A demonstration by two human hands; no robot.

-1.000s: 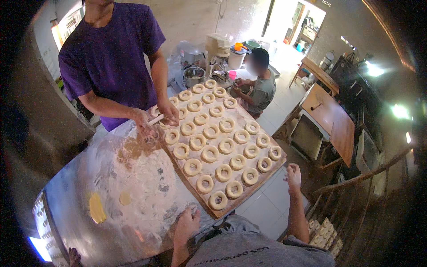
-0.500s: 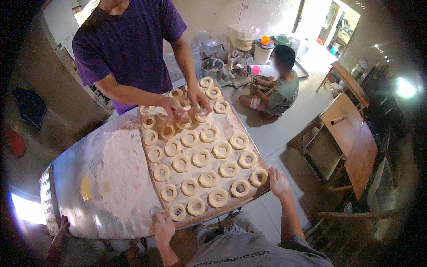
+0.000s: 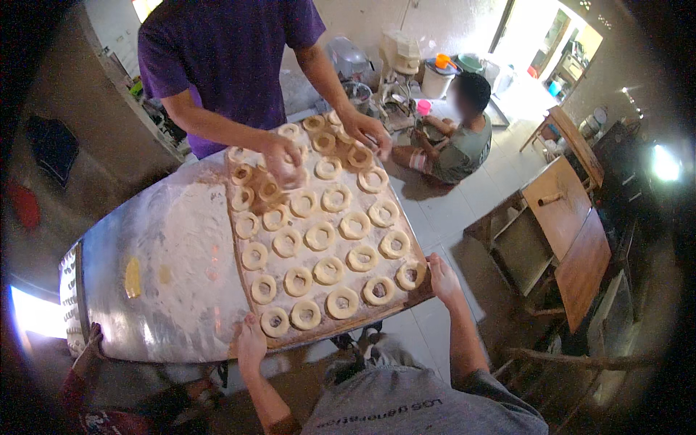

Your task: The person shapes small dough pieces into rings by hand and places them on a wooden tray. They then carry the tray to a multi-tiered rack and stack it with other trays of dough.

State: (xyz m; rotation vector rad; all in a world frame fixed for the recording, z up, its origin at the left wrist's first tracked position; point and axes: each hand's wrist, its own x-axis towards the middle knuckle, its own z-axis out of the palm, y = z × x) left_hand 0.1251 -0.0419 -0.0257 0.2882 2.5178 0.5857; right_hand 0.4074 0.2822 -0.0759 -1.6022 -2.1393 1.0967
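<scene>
Both my hands are on a brown, flour-dusted board (image 3: 360, 202) covered with several rows of pale dough rings (image 3: 316, 317). My left hand (image 3: 250, 342) is closed on its near left corner, beside a dough ring. At the near right corner my right hand (image 3: 443, 280) grips the edge, fingertips partly hidden. Across the board, a co-worker in a purple shirt (image 3: 225, 65) has one blurred hand (image 3: 285, 163) over the rings and the other hand (image 3: 367, 134) at the far right edge.
Left of the board stretches a floured metal tabletop (image 3: 181, 246) with a yellow piece (image 3: 133, 278) on it. Another person's hand (image 3: 95, 339) touches its near left edge. Someone sits on the tiled floor (image 3: 493, 170) beyond. Wooden furniture (image 3: 554, 196) stands at right.
The co-worker's hands, close together over the rings before, are now apart, one at the far right edge. The view has shifted slightly. My hands stay on the board's corners.
</scene>
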